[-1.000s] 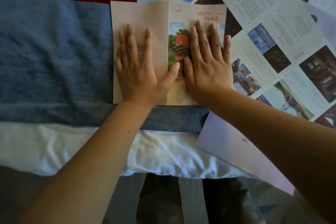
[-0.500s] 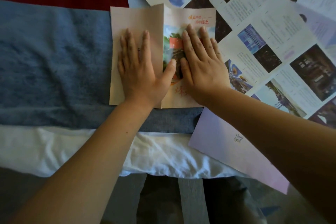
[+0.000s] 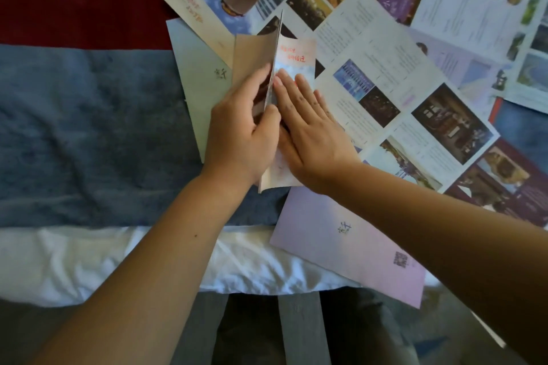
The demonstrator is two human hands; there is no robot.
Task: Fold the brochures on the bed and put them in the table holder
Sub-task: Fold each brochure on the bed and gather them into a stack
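Brochure (image 3: pixel 295 58) middle under right hand (image 3: pixel 311 133); loose sheets (image 3: pixel 385 47) beyond top and right edges.

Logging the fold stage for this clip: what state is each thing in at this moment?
tan brochure, half folded: left panel raised near upright, right panel lying flat.
left hand, grips the raised panel.
right hand, fingers straight, presses the flat panel.
lilac brochure, lies flat, partly over the white sheet.
pale blue brochure, flat, partly under the tan one.
printed brochures, unfolded, overlapping.
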